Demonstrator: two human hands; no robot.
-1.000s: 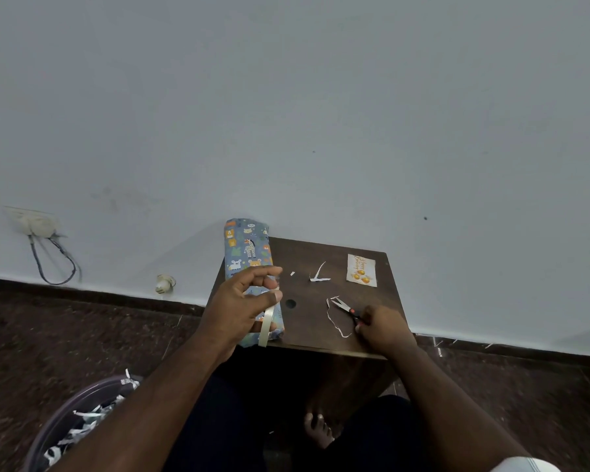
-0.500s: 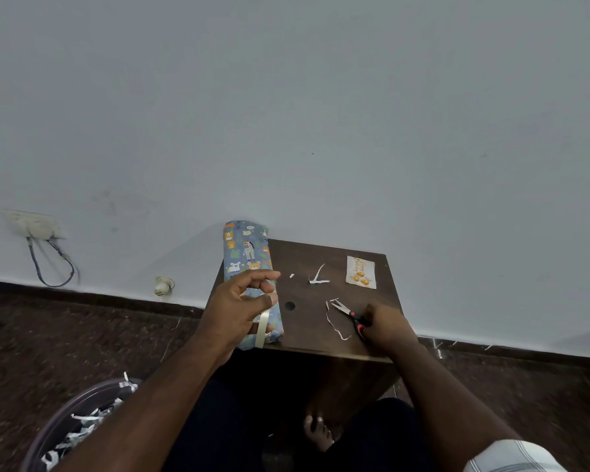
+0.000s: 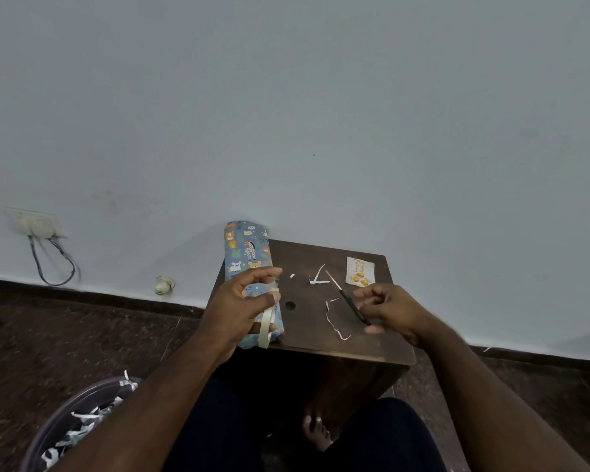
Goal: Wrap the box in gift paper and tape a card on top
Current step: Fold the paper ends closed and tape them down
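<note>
Since the earlier view, right hand [image 3: 394, 310] lifted off the table [image 3: 355, 342], scissors [image 3: 349, 299] pinched in curled fingers, blades closed. Left hand [image 3: 242, 306] above the box [image 3: 247, 248], fingers curled round one tape roll [image 3: 265, 327]. One box, wrapped, at table's left edge. One card [image 3: 360, 270], far right corner, untaped. Three paper scraps.

The right hand [image 3: 394, 310] has lifted the scissors [image 3: 349, 301] off the table.
</note>
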